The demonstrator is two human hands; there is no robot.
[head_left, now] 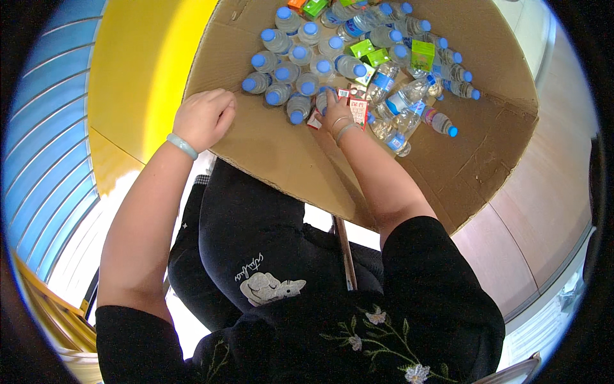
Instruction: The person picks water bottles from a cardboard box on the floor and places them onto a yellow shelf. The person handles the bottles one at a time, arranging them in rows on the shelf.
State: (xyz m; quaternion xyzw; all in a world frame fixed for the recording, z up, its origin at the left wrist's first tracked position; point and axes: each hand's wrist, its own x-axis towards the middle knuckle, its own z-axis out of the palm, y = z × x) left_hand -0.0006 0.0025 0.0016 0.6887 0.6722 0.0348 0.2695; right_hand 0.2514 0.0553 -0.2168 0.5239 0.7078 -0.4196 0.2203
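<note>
Black clothing (307, 307) embroidered with pale flowers fills the lower foreground, nearest the camera; both bare forearms rise from it toward a large cardboard box (281, 153). Left hand (203, 118), wearing a pale green bangle (182, 146) at the wrist, is curled over the box's near left rim and grips the cardboard edge. Right hand (334, 109), with thin bracelets (343, 127) at the wrist, reaches deep inside the box to its floor; its fingers rest among small red-and-white cartons (358, 105) and a bottle, but whether they clasp one cannot be told, since the back of the hand hides the fingertips. Clear plastic bottles (288, 70) with blue caps crowd the box floor, standing upright in a cluster at the far left and lying tumbled toward the far right corner. Green cartons (422, 54) lie scattered among the bottles at the far side, with an orange one at the far edge. Outside the box, a yellow panel (141, 70) stands along its left wall.
</note>
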